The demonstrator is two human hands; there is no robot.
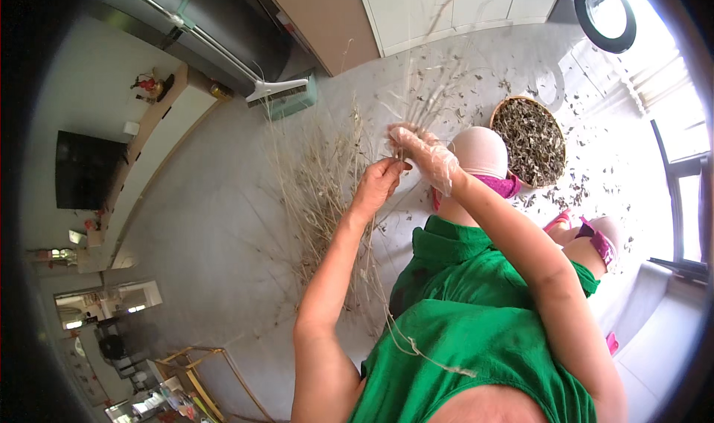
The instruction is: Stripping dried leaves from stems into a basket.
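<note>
My right hand (427, 155), in a clear plastic glove, is closed around a bundle of thin dried plant stems (427, 102) that fan out beyond it. Bare, my left hand (382, 183) pinches the stems' lower end right beside the glove. A heap of long dry stalks (321, 205) lies on the floor to the left of my legs. One loose stalk (415, 347) trails over my green clothing. A round shallow basket (492, 116) full of crumbled dry leaves (529, 144) stands to the right, past my knee.
Leaf bits lie scattered on the grey floor around the basket. A broom (279, 88) and a green dustpan (293, 102) stand at the upper left. White cabinets (463, 4) line the top, a black round-framed object (605, 14) is at upper right, and a gold-coloured frame (240, 378) is at lower left.
</note>
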